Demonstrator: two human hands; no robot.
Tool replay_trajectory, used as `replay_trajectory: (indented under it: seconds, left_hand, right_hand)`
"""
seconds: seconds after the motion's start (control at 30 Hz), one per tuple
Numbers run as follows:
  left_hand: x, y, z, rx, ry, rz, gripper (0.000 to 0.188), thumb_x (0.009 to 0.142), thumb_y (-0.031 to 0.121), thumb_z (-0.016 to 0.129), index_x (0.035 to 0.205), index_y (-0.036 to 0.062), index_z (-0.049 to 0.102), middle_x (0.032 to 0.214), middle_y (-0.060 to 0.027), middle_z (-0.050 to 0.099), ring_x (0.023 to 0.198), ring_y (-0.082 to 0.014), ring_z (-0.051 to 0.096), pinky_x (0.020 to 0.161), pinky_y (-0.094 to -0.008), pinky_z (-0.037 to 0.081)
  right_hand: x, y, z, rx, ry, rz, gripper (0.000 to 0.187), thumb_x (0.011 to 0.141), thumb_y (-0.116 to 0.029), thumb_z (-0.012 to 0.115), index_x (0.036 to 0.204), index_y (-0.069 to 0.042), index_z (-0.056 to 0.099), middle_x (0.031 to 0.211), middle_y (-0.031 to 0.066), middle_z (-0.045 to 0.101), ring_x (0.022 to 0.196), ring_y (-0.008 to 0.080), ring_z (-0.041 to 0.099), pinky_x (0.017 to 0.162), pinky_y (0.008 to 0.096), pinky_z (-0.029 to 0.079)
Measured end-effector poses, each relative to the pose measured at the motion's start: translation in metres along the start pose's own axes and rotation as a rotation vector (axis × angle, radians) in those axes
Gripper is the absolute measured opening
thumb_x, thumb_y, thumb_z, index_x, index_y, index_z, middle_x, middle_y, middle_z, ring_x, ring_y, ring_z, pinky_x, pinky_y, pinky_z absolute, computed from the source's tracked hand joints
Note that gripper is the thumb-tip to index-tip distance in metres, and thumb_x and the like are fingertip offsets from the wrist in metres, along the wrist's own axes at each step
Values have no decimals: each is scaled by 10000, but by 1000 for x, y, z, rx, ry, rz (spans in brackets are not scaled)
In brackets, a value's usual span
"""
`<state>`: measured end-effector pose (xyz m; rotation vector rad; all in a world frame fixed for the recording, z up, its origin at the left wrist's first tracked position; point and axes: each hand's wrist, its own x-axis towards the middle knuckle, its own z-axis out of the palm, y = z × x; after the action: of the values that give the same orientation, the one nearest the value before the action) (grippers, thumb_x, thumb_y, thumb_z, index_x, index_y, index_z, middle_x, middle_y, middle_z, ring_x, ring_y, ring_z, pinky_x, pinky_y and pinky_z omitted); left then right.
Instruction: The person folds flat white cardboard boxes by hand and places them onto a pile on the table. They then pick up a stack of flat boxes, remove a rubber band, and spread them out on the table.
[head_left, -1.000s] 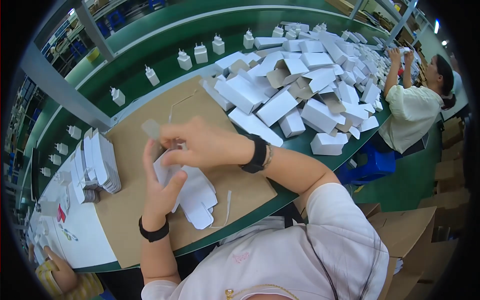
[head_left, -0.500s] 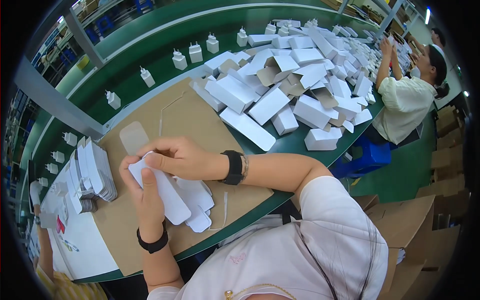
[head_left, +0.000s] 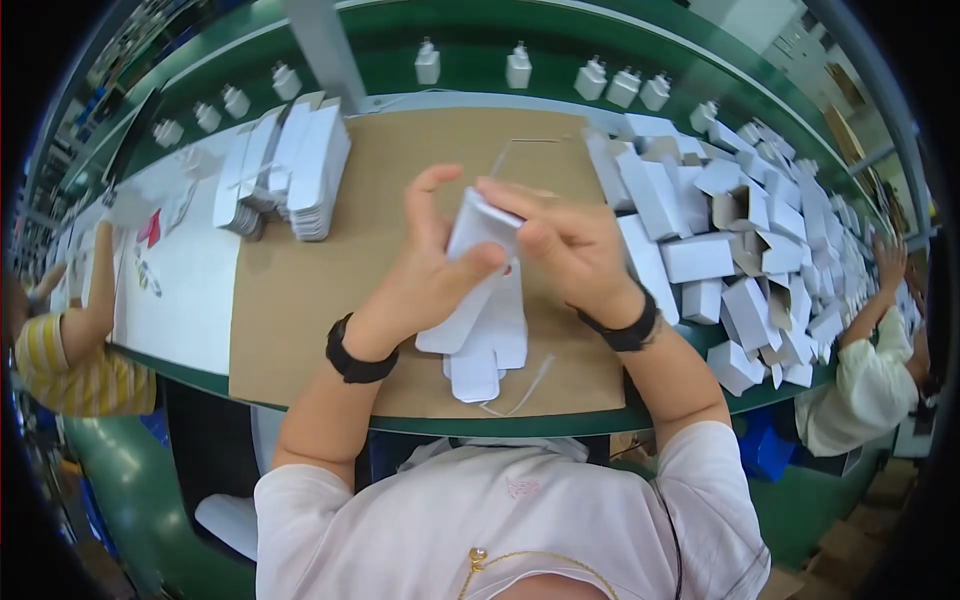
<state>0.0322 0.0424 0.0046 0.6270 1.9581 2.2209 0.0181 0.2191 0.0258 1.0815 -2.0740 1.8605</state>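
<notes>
A: Where does the white box (head_left: 458,320) sit relative to the hands?
B: Between them, above the brown cardboard (head_left: 300,320). Its long axis slants: the top end points away from the person and slightly right, the bottom end toward the body and left.

A: Which hand is nearer that top end?
B: The right hand (head_left: 582,250), whose curled fingers lie at the upper edge, just right of it. Blur hides whether they pinch it.

A: And the left hand (head_left: 432,262)?
B: Half open along the box's left side, its thumb laid across the face and holding it, one finger raised clear.

A: What are the materials?
B: The box looks like smooth, matte white card, long and narrow. Beneath it lie flat cartons (head_left: 475,372) with rounded tabs, beside a thin, pale strip (head_left: 532,384). The cardboard is plain and dull. Rightward, the heaped boxes (head_left: 700,258) are blocky, some gaping on greyish-brown insides; leftward stand neat carton stacks (head_left: 318,165), layered at the ends.
</notes>
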Motion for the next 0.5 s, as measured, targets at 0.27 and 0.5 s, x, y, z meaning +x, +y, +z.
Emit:
replay_trajectory:
  seconds: [0.27, 0.5]
  left_hand:
    - [-7, 7, -5, 152, -48, -29, 927, 718, 440, 731, 1294, 83, 97, 931, -137, 560, 847, -187, 560, 752, -312, 451]
    - [-4, 8, -9, 260, -37, 25, 902, 730, 422, 724, 1293, 83, 106, 944, -160, 563, 854, -205, 565, 765, -318, 451]
  right_hand:
    - [4, -2, -10, 201, -25, 324, 287, 840, -94, 604, 1106, 13, 609, 1070, 100, 639, 853, 75, 579, 744, 201, 456]
    - [7, 5, -14, 2, -134, 60, 236, 851, -73, 570, 1065, 0, 634, 1031, 110, 654, 817, 88, 594, 724, 209, 467]
